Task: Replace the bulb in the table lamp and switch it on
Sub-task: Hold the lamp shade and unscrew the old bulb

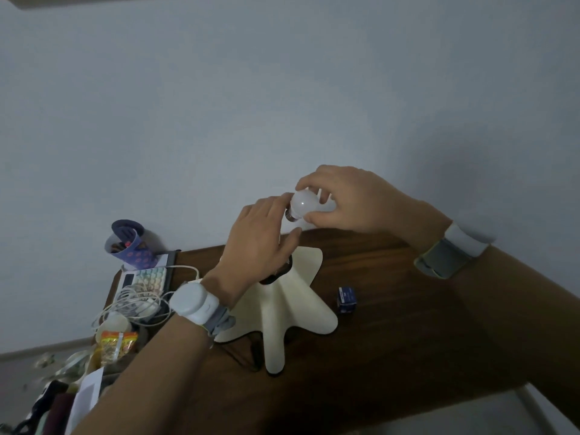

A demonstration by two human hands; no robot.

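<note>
Table (392, 309): brown wood, where we see our cream lamp shade (292, 309).
Right hand (351, 199): grips our white bulb (303, 204).
Left hand (260, 243): fingers loose, touching its metal end.

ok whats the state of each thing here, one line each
bulb: unlit, out of the lamp, held in the air
right hand: fingers closed round the bulb's globe
left hand: open, fingertips by the bulb's screw base
lampshade: on the lamp, unlit, top opening showing
small box: standing on the table, apparently closed
pen cup: tilted, pens inside
white cable: loosely coiled
table: dark wood, bearing it all
</note>
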